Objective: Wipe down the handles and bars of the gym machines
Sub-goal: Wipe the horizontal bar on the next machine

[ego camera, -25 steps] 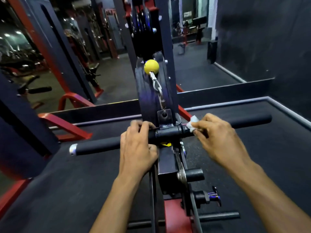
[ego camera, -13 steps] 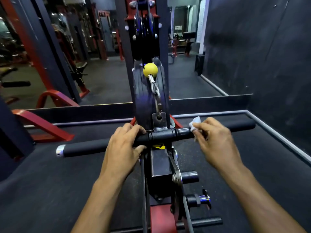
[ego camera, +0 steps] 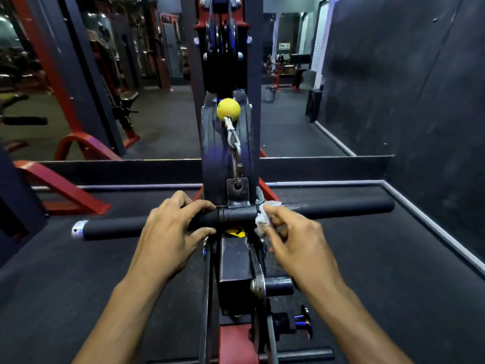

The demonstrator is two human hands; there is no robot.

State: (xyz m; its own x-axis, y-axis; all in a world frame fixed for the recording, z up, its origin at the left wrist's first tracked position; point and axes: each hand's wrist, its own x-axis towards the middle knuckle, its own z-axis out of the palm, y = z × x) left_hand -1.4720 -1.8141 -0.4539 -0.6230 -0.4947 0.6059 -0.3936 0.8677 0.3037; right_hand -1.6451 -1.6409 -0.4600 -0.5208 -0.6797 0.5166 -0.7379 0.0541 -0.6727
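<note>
Left hand point(ego camera: 173, 232) wrapped round the black bar point(ego camera: 341, 208) just left of its metal centre collar point(ego camera: 237, 215), fingers curled over the top, thumb underneath. Right hand point(ego camera: 296, 240) pinching a small white wipe point(ego camera: 262, 219) against the bar right beside the collar's other end, fingertips bunched on it. Bit motion-blurred on that side, so can't really say how much of the wipe is actually touching the bar vs just crumpled in the fingers.

Bar running straight across the view, roughly level, with a silver end cap point(ego camera: 77, 228) at the far left tip and the foam grip reaching out well past the right hand. Hooked up via a little metal tab point(ego camera: 237, 190) on top of the collar to a chain and carabiner point(ego camera: 233, 143), going up to a yellow ball stopper point(ego camera: 228, 109) in front of the machine's upright. Pulleys point(ego camera: 221, 40) higher up on the frame.

Below the bar: black and red machine frame point(ego camera: 233, 271) with a short peg point(ego camera: 278, 287) sticking out to the right. Dark rubber floor point(ego camera: 393, 271) all round, red machine legs point(ego camera: 68, 190) off to the left, dark wall point(ego camera: 420, 74) on the right.
</note>
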